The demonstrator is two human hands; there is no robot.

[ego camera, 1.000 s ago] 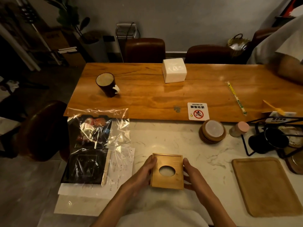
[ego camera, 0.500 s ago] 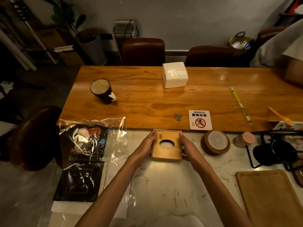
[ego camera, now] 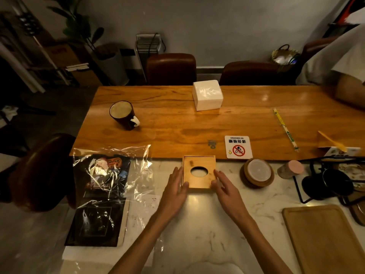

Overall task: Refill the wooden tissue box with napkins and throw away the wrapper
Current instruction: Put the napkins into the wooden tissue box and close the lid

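The wooden tissue box (ego camera: 199,172), square with an oval hole in its lid, rests on the white marble counter (ego camera: 197,224) right against the edge of the wooden table (ego camera: 177,123). My left hand (ego camera: 175,188) lies at its lower left corner with fingers stretched and apart. My right hand (ego camera: 225,186) touches the lower right corner, fingers spread, not gripping. A white pack of napkins in clear wrapper (ego camera: 207,97) stands at the far side of the wooden table, well beyond both hands.
A dark mug (ego camera: 123,115) stands far left on the table. A clear plastic bag over dark prints (ego camera: 102,186) lies to my left. Right of the box are a no-smoking sign (ego camera: 238,147), stacked coasters (ego camera: 256,173), a pink-lidded jar (ego camera: 290,169), a black rack (ego camera: 325,180) and a wooden tray (ego camera: 324,240). Another person's arm (ego camera: 347,89) rests at far right.
Both hands pushed the tissue box away from me up to the wooden table's edge. They have since slid back to its near corners and loosened, fingers spreading.
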